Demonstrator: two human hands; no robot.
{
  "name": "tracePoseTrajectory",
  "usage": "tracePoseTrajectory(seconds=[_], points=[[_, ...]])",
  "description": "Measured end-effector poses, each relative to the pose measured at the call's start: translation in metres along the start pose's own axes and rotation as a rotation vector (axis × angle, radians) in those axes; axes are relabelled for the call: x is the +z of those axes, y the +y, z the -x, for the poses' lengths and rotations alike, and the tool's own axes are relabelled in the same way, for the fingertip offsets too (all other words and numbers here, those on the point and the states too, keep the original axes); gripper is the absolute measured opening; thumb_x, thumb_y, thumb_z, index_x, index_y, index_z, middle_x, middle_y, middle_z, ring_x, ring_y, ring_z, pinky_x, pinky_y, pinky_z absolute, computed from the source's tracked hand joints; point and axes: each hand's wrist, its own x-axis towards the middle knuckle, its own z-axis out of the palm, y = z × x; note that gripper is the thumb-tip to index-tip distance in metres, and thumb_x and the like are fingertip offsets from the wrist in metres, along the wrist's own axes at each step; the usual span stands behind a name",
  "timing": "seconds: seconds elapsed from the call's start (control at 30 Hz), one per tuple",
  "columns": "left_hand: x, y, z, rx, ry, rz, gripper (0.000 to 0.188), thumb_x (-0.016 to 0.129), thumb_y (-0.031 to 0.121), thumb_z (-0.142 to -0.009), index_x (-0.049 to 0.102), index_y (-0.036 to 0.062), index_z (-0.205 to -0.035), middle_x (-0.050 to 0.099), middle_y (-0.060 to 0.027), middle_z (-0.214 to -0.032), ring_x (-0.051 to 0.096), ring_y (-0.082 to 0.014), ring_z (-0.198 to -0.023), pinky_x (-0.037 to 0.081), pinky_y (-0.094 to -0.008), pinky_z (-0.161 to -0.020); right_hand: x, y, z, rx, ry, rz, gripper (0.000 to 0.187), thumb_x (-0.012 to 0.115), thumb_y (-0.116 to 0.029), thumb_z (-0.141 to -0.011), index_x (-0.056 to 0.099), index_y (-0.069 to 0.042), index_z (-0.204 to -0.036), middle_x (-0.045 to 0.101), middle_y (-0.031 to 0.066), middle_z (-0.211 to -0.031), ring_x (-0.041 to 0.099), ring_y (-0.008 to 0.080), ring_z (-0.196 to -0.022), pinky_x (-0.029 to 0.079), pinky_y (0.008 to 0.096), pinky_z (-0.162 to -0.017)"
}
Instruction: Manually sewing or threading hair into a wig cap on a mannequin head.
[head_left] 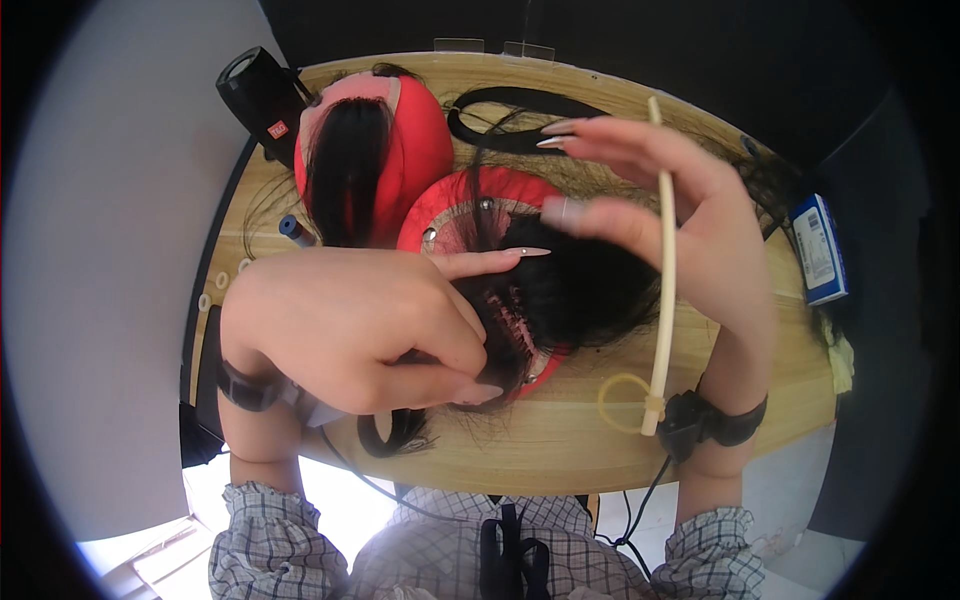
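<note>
A red head form (432, 228) with a light lace cap and metal pins bears black hair (590, 285) in front of me. My left hand (350, 325) lies on its left side, index finger stretched across the hair, the other fingers curled. Its thumb presses on dark strands by the curled fingers. Above the right side of the form, my right hand (690, 215) is raised with fingertips and thumb tip apart. A long cream stick (665, 290) rests in the crook of its thumb, a pale rubber band (622, 402) tied at its lower end. Stitched rows (512, 320) show between the hair sections.
A second red head form (425, 130) with hair stands at the back left, beside a black cylindrical speaker (250, 95). A black hair bundle (500, 98) lies behind. A blue-and-white box (818, 250) is at the right edge, a small hair coil (392, 435) near the front.
</note>
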Motion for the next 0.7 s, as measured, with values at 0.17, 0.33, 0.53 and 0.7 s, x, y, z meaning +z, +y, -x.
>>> tracePoseTrajectory(seconds=[0.17,0.33,0.53,0.7], points=[[-0.007,-0.006,0.000,0.007,-0.049,0.032,0.021,0.054,0.005,-0.091,0.063,-0.0003,-0.072,0.053,-0.0043,-0.061,0.062,-0.0271,-0.063,0.003,-0.0570,-0.117,-0.009,0.010,0.007,0.018,-0.443,0.288,0.105,0.092,-0.030,-0.053,0.043,-0.002,-0.142,0.058,0.0174,-0.130,0.056,0.0335,-0.119,0.042,0.0370,-0.102],[-0.011,-0.007,0.005,-0.020,-0.074,0.078,0.023,0.053,0.006,-0.091,0.063,0.0017,-0.071,0.055,-0.0026,-0.061,0.063,-0.0258,-0.063,0.001,-0.0570,-0.117,0.005,0.029,0.005,-0.109,-0.428,0.334,0.116,0.092,-0.030,-0.053,0.032,-0.004,-0.148,0.043,0.0178,-0.145,0.042,0.0347,-0.133,0.035,0.0392,-0.109],[-0.014,-0.001,0.011,-0.173,0.042,0.036,0.028,0.055,0.010,-0.092,0.064,0.0045,-0.066,0.061,-0.0008,-0.062,0.065,-0.0226,-0.064,-0.002,-0.0559,-0.117,0.012,0.039,-0.004,-0.219,-0.463,0.219,0.116,0.090,-0.026,-0.054,0.028,-0.005,-0.149,0.032,0.0186,-0.152,0.035,0.0352,-0.138,0.033,0.0394,-0.112],[-0.018,-0.013,0.010,-0.087,0.051,0.165,0.032,0.055,0.009,-0.093,0.061,0.0040,-0.061,0.059,-0.0004,-0.059,0.062,-0.0185,-0.059,0.001,-0.0525,-0.118,0.011,0.027,0.000,-0.173,-0.444,0.249,0.121,0.093,-0.031,-0.048,0.030,-0.004,-0.149,0.035,0.0175,-0.152,0.041,0.0344,-0.135,0.036,0.0392,-0.110]])
